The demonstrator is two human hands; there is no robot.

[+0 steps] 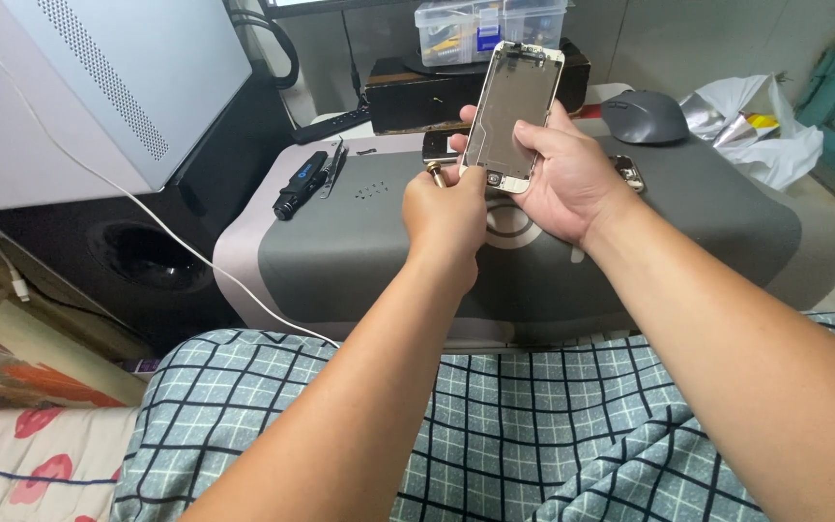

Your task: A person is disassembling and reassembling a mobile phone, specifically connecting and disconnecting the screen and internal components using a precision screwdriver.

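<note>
1. You sit at a grey work mat (359,256) that covers a low surface, with a checked blue cloth (495,425) over your lap and a pale computer case (99,87) to the left.
2. At the back of the mat stand a dark box (408,92) and a clear plastic parts organiser (485,27); a grey mouse (645,116) lies to the right, next to crumpled white wrapping (775,135).
3. A black tool (300,184) and tweezers (333,166) lie side by side on the mat's left part, and a white cable (147,213) runs across toward your lap.
4. The phone screen assembly (512,114) is a thin pale-framed panel showing its metal back plate, with a round button cutout at the lower end.
5. Your right hand (562,179) grasps that panel, raised above the mat and tilted, fingers behind it and thumb across its lower right edge.
6. Your left hand (446,217) is closed around a screwdriver (434,172) with a brass-coloured end, held just beside the panel's lower left corner.
7. You cannot tell whether the tool's tip touches the panel.
</note>
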